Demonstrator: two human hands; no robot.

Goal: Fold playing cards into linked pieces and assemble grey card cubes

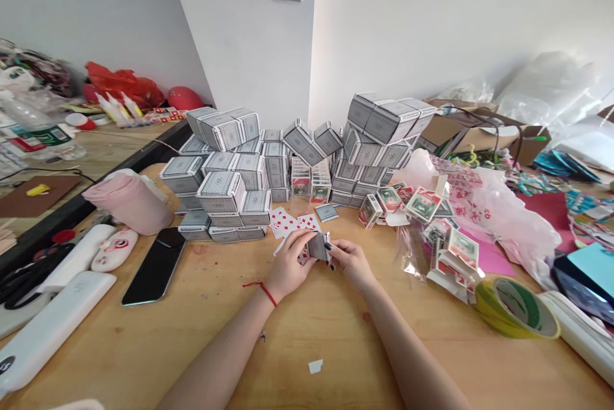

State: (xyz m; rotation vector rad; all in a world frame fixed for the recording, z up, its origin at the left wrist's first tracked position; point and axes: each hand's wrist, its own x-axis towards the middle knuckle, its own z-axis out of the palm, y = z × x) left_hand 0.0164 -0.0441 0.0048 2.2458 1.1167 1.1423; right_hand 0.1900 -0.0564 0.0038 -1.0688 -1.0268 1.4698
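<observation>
In the middle of the table, my left hand point(289, 264) grips a grey-backed deck of playing cards point(316, 246) from its left side. The fingers of my right hand point(352, 261) close on the deck's right edge, the thumb on its near side. Behind the deck, loose red-suited playing cards point(283, 223) lie face up. A grey-backed card point(327, 212) rests flat a little farther off. Grey card-patterned blocks are piled in a left stack point(221, 191) and a right stack point(384, 119). Two tilted blocks point(304, 142) sit between them on red and green card boxes point(301, 183).
Opened card boxes point(458, 256) and crumpled plastic point(411, 263) lie to the right, with a yellow tape roll point(515, 309) nearer. On the left are a black phone point(156, 266), a pink cloth roll point(128, 202) and a white device point(57, 330). A paper scrap point(315, 366) lies in front.
</observation>
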